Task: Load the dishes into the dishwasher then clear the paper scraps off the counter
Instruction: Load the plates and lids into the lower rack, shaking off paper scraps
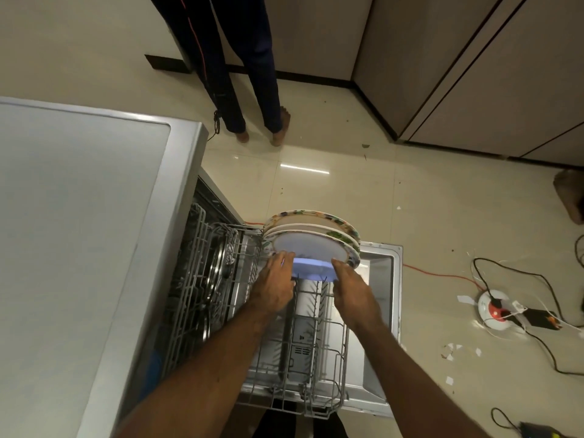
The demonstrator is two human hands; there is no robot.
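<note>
One silver dishwasher [79, 232] stands with its door [382, 263] dropped open and its white wire lower rack [316, 358] pulled out over it. Three round floral-rimmed plates [316, 227] stand on edge at the rack's far end. Just in front of them, a pale blue round dish [313, 270] is gripped by the left hand [273, 289] and right hand [354, 289], fingers curled on opposite edges. White paper scraps [452, 350] lie on the floor right of the door.

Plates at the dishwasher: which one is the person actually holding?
The small plain blue plate, held at its edges by the left hand and right hand. The larger plates behind it have floral rims.
</note>
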